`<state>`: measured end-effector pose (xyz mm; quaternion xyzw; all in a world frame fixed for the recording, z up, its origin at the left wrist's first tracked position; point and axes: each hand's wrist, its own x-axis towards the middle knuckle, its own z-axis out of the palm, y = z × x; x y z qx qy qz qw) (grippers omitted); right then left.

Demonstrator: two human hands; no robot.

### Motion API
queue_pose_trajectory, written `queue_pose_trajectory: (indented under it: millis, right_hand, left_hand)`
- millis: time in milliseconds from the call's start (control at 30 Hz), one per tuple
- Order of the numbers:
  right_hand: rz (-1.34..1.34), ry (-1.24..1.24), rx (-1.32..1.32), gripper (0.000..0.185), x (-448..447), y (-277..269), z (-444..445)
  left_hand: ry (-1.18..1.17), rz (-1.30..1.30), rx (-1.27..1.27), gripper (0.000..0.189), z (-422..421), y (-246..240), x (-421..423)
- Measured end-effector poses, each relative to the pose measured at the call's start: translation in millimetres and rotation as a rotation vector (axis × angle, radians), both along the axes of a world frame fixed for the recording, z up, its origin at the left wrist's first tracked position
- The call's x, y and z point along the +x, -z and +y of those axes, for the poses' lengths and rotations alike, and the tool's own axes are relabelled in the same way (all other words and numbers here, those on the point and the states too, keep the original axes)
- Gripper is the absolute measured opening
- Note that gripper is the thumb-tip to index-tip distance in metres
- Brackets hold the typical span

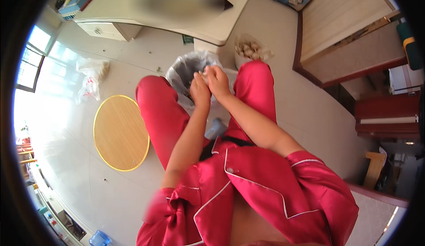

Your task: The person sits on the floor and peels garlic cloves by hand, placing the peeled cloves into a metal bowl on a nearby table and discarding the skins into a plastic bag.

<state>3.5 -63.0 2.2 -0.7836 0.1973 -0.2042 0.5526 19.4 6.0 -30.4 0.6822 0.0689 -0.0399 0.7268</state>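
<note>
My left hand [200,92] and my right hand [218,82] meet between my knees. Both grip a small pale piece [203,76], perhaps garlic, mostly hidden by my fingers. Directly beneath them stands a bin [175,67] lined with a translucent plastic bag. Dark shadow and my hands hide most of its contents. Just beyond my right knee, a white tub [239,60] holds several pale bulbs [249,50] that look like garlic, with clear plastic around them.
A cream table [212,35] stands ahead, its top partly blurred. On the floor at left are a round wooden board [122,133] with a yellow rim and a plastic bag [92,75]. A wooden cabinet [345,40] stands at right. A blue-grey object [217,128] lies between my legs.
</note>
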Motion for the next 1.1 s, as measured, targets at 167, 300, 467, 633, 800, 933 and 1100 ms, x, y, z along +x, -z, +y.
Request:
queue_pose_trajectory:
  millis: [167, 300, 467, 633, 800, 933, 1100]
  right_hand:
    - [-0.038, -0.173, -0.193, 0.036, -2.4, 6.2, 4.3]
    - [0.149, -0.136, -0.328, 0.04, 3.7, 1.6, -14.9]
    - [0.1, -0.197, -0.208, 0.033, 6.2, 4.2, -15.8]
    - [0.092, -0.155, 0.142, 0.036, 19.8, 40.3, -21.9]
    - [0.146, -0.179, 0.489, 0.037, 38.0, 42.5, -25.9]
    - [0.181, -0.29, -0.023, 0.035, 36.8, 42.4, -33.9]
    - [0.129, -0.121, -0.057, 0.031, 26.9, 23.6, -27.5]
  left_hand:
    - [-0.005, 0.203, -0.13, 0.052, 9.0, 5.4, 8.2]
    - [0.274, 0.296, -0.192, 0.049, 9.3, -18.7, 10.2]
    - [0.103, 0.037, -0.103, 0.047, -6.8, -9.0, 11.3]
    - [-0.005, -0.034, 0.28, 0.041, -2.9, 6.4, 7.9]
    - [-0.082, -0.1, 0.249, 0.041, -4.9, 3.0, 13.0]
    - [0.119, 0.068, 0.031, 0.041, 5.3, -6.9, 24.3]
    - [0.038, 0.135, 0.008, 0.039, 8.1, 2.1, 25.2]
